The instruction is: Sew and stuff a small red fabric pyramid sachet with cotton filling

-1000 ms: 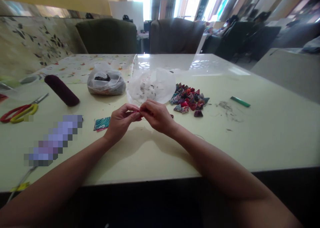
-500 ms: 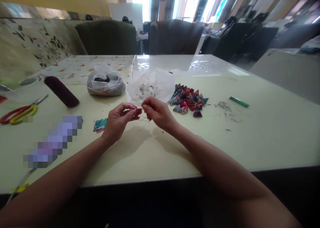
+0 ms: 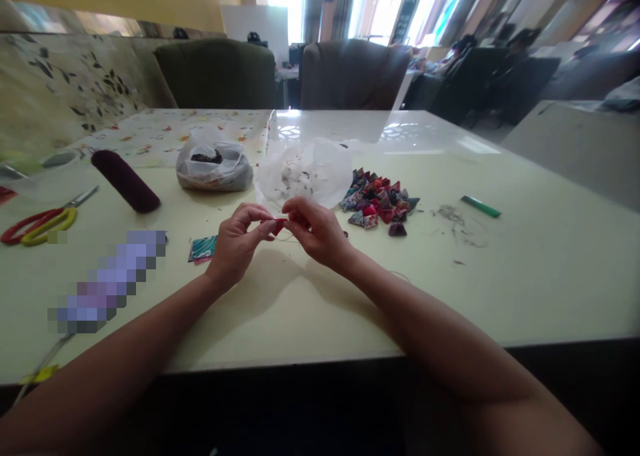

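Note:
Between the thumb and fingers of my left hand (image 3: 236,241) is a small piece of red fabric (image 3: 279,227), held above the table. My right hand (image 3: 319,231) is closed in a pinch at the right end of this fabric; whatever sits between its fingertips is too small to make out. A fine thread-like line shows below the fingers. Beside my left wrist lies a flat teal patterned cloth piece (image 3: 202,248). To the right of my right hand is a heap of small stuffed fabric triangles (image 3: 383,201) in several colours.
Behind my hands stand a thin white plastic bag (image 3: 305,166) with dark bits and a fuller plastic bag (image 3: 215,173). On the left are a dark purple roll (image 3: 125,181), scissors (image 3: 47,223) and a blurred-out object (image 3: 107,283). A green stick-like item (image 3: 481,206) lies right, near loose thread scraps (image 3: 457,223).
My right hand has come in to the right end of the red fabric, from slightly apart. The fabric is turned a little in my left fingers. The view has shifted slightly.

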A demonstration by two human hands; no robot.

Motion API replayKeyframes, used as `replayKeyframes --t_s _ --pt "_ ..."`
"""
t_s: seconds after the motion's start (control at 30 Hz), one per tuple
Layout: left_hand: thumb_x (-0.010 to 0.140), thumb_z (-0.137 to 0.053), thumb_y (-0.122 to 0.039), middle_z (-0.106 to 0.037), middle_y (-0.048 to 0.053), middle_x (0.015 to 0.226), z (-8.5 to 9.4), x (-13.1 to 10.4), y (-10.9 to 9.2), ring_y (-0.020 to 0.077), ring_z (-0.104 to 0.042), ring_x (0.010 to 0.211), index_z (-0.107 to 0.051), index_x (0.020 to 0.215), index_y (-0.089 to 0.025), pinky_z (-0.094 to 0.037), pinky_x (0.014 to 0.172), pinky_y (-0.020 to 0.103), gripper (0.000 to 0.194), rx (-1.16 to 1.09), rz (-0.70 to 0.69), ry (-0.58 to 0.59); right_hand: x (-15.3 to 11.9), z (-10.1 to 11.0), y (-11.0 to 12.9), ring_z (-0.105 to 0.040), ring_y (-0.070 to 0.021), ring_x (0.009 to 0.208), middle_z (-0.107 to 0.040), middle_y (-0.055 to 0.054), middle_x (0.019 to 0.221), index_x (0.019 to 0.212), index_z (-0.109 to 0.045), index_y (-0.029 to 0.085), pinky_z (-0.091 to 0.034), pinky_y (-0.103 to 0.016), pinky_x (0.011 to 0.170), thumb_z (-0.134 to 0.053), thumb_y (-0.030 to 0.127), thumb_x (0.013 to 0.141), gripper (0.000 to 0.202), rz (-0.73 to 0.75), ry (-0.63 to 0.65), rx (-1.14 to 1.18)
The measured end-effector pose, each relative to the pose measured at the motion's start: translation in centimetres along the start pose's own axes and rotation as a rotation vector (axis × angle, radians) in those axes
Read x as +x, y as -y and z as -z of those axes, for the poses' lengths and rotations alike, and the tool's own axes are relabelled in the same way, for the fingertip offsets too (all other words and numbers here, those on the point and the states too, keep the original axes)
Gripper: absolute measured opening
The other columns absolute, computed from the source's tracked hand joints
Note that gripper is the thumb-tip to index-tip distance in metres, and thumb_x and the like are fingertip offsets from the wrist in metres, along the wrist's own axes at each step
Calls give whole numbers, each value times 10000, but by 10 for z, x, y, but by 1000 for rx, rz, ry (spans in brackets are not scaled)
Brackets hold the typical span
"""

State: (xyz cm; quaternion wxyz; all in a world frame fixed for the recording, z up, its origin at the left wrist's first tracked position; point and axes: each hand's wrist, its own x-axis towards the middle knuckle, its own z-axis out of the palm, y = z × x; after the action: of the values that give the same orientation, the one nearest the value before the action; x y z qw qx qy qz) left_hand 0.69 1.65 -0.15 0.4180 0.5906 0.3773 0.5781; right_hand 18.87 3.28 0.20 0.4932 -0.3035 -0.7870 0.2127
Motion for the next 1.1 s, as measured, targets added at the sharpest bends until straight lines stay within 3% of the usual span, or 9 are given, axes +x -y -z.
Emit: replayKeyframes --t_s 0.1,0.23,0.5,0.8,0.97,1.1 --pt "784 -813 -321 -620 17 869 1 -1 3 118 -637 710 -710 795 -178 -560 577 230 177 38 -31 -8 0 2 0 -509 -105 695 -588 -16 835 945 -592 179 -415 -239 665 -528 196 955 66 85 -15 -54" --pt "789 -813 -336 -641 7 783 1 -2 4 120 -634 665 -706 800 -178 -544 573 237 191 45 -12 -3 0 3 3 -557 -124 756 -602 -35 864 896 -606 187 -428 -247 701 -499 210 979 137 91 31 -128" --pt "797 -807 -350 -636 1 756 2 -3 4 139 -648 698 -698 777 -188 -561 699 290 196 88 -20 -5 -1 2 2 -580 -128 778 -610 -43 891 902 -626 187 -431 -240 706 -509 209 976 141 75 64 -162" --pt "826 -781 -344 -618 15 818 4 -3 2 159 -637 761 -707 769 -210 -538 720 304 163 249 -139 25 1 2 2 -565 -139 786 -604 -43 880 881 -606 177 -407 -250 708 -514 202 966 128 71 96 -196" --pt "840 -762 -307 -608 17 803 2 -2 -6 151 -604 752 -707 736 -208 -505 695 283 154 384 -262 24 2 5 2 -548 -145 792 -594 -44 868 859 -579 171 -388 -254 704 -492 185 968 140 57 194 -221" --pt "843 -757 -266 -593 20 814 3 -1 -7 141 -595 751 -692 736 -200 -502 660 257 141 447 -339 18 3 10 3 -553 -124 776 -613 -40 913 891 -641 169 -360 -242 674 -520 208 985 158 48 221 -237"
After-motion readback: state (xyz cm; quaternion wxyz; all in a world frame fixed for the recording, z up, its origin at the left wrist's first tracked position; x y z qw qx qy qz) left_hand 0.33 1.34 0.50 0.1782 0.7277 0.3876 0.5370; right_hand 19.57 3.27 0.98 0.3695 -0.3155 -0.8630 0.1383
